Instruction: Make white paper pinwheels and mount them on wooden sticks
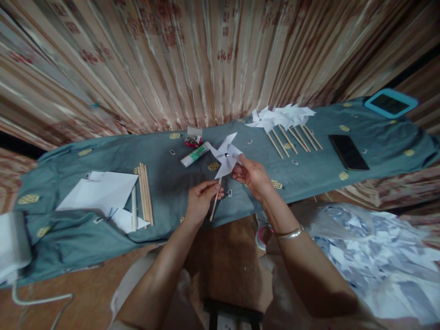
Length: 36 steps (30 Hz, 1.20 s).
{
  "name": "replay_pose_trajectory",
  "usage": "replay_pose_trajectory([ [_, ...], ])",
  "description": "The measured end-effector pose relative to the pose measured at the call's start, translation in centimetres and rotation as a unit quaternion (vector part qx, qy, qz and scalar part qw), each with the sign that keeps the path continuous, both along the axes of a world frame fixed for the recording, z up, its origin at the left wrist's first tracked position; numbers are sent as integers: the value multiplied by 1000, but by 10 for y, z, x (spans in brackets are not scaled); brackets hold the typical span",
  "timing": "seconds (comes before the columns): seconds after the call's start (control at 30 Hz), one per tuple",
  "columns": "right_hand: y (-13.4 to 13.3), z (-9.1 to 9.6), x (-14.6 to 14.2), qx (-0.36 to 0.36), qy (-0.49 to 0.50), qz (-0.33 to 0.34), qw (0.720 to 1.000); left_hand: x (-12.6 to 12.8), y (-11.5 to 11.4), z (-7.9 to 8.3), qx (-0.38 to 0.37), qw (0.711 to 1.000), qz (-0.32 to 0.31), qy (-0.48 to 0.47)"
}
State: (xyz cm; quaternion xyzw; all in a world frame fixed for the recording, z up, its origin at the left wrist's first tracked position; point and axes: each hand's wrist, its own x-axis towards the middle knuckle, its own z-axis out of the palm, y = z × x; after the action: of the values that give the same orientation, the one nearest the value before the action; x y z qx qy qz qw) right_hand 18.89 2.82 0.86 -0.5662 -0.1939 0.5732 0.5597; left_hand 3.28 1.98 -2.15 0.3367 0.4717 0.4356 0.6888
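A white paper pinwheel (226,156) with a dark, shiny pin at its centre is held up over the middle of the table. My left hand (202,197) pinches its thin wooden stick (215,201) just below the paper blades. With thumb and fingers, my right hand (253,176) grips the right-hand blade of the pinwheel. Behind the pinwheel lie a green and white glue stick (195,154) and an open small red box (193,139) of metal pins. Both hands are closed, and part of the stick is hidden by my left fingers.
Several finished pinwheels (288,117) lie at the back right. Near them are a black phone (349,152) and a blue-framed tablet (391,103). White paper sheets (99,190) and loose wooden sticks (145,195) rest at left. A plastic bag of paper pieces (378,256) stands below right.
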Motion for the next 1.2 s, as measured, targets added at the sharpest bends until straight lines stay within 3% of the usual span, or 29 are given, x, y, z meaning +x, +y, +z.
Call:
replay_pose_trajectory([
  [0.17, -1, -2, 0, -4, -18, -2, 1000, 0, 1, 0, 1, 1000, 3, -4],
  [0.5, 0, -11, 0, 54, -38, -1, 998, -2, 5, 0, 0, 1000, 21, 5],
  [0.9, 0, -12, -13, 68, -73, 70, 993, -1, 12, 4, -11, 999, 42, -16],
  [1.2, -1, -10, -20, 73, -72, 82, 991, -2, 12, 4, -4, 999, 36, -11],
])
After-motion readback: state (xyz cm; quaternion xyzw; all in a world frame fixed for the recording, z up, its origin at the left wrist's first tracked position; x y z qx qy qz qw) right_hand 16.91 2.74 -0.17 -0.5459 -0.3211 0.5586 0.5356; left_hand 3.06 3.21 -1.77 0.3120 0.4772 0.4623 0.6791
